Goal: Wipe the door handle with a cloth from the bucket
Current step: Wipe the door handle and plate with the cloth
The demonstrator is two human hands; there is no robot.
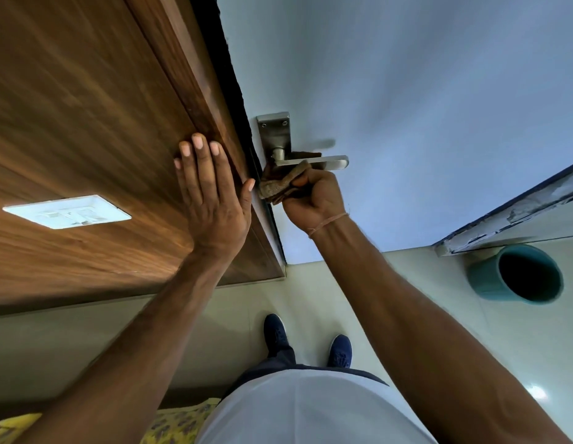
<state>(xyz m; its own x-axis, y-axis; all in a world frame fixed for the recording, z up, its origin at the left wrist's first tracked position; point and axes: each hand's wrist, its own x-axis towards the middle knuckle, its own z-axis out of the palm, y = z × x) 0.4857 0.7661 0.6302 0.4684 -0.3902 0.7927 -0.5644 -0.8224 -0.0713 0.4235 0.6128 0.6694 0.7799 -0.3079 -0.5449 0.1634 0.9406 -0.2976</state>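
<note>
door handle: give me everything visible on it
The door handle is a brushed, silver-looking metal lever on a rectangular backplate with two screws showing at its top end. A round neck joins plate to lever. It is mounted on the pale blue door close to the edge by the wooden frame. The lever lies level, its free end pointing right. A brown cloth, bunched in the right hand, presses against the lever's underside near the neck. The plate's lower end is hidden.

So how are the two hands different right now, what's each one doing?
The left hand lies flat and open on the wooden frame; the right hand is closed in a fist. The left hand holds nothing; the right hand grips the cloth against the door handle. Both are bare.
</note>
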